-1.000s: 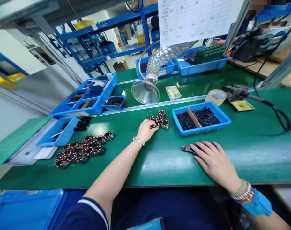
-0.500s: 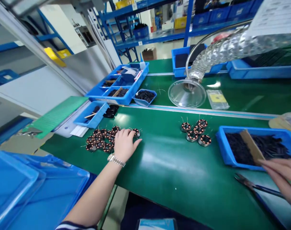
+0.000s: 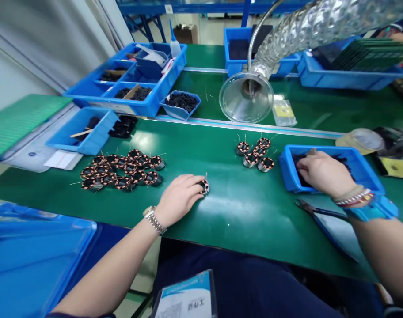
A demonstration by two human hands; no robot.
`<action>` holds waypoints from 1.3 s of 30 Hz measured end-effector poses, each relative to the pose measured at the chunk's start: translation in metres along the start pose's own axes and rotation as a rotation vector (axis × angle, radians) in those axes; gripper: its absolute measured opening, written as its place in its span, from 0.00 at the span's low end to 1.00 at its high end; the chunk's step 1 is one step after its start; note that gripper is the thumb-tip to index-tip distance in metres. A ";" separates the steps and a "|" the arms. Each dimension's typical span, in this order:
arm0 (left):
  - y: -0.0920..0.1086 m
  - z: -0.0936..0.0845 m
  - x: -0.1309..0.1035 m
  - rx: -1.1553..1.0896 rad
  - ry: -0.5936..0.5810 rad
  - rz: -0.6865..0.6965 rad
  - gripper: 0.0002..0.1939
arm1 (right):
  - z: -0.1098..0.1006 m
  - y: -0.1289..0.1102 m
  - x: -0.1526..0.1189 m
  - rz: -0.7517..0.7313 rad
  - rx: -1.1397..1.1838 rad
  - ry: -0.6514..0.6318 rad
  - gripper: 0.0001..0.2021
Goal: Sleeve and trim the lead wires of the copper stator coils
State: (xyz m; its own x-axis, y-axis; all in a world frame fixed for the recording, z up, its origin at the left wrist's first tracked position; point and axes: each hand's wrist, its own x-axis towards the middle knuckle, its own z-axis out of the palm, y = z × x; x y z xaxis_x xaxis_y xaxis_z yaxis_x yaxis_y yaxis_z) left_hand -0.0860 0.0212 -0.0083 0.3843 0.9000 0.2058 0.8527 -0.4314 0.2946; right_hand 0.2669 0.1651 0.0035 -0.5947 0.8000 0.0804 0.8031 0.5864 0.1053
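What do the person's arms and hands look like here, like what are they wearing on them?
The left hand and right hand are without gloves. The left wrist has a silvery link-strap watch with a touch of gold. The right wrist has thin bracelets, red and white among them, beside a wide bright blue band. A dark sleeve edge shows at bottom left.

Foil duct (image 3: 297, 37) ends in hood (image 3: 233, 102). Bottle (image 3: 175, 47) stands upright at tray's (image 3: 165, 86) far corner. Green boards (image 3: 363, 55) lean in bin (image 3: 350, 79).

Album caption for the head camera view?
Left hand holds a copper-wound ring, right hand inside a blue tray.
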 end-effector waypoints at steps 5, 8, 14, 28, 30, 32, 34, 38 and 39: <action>0.058 0.013 -0.005 -0.153 -0.098 0.192 0.09 | -0.005 -0.001 -0.004 0.014 -0.030 -0.068 0.09; 0.081 0.026 -0.008 -0.240 -0.151 0.246 0.07 | -0.006 -0.002 -0.007 0.044 -0.018 -0.030 0.08; 0.093 0.044 -0.018 -0.437 -0.089 0.124 0.09 | -0.029 -0.018 -0.039 -0.041 0.229 0.142 0.06; 0.107 0.060 -0.017 -0.574 -0.005 -0.046 0.21 | 0.024 -0.147 -0.084 0.415 1.784 -0.047 0.09; 0.107 0.061 -0.017 -0.583 0.019 -0.012 0.21 | 0.023 -0.150 -0.081 0.418 1.849 -0.067 0.08; 0.107 0.062 -0.017 -0.590 0.035 0.013 0.20 | 0.022 -0.149 -0.080 0.439 1.911 -0.049 0.08; 0.107 0.063 -0.017 -0.596 0.039 0.026 0.20 | 0.022 -0.148 -0.080 0.460 1.961 -0.028 0.08; 0.107 0.064 -0.017 -0.612 0.031 0.026 0.20 | 0.023 -0.147 -0.081 0.476 1.989 -0.032 0.07; 0.106 0.064 -0.017 -0.614 0.031 0.024 0.20 | 0.023 -0.148 -0.081 0.476 1.991 -0.035 0.07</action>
State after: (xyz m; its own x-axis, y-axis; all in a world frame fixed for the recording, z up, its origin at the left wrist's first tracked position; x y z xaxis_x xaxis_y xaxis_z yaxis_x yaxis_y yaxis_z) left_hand 0.0210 -0.0357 -0.0399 0.3823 0.8913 0.2437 0.4808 -0.4171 0.7712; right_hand 0.1971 0.0167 -0.0413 -0.3885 0.8872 -0.2490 -0.1989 -0.3446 -0.9174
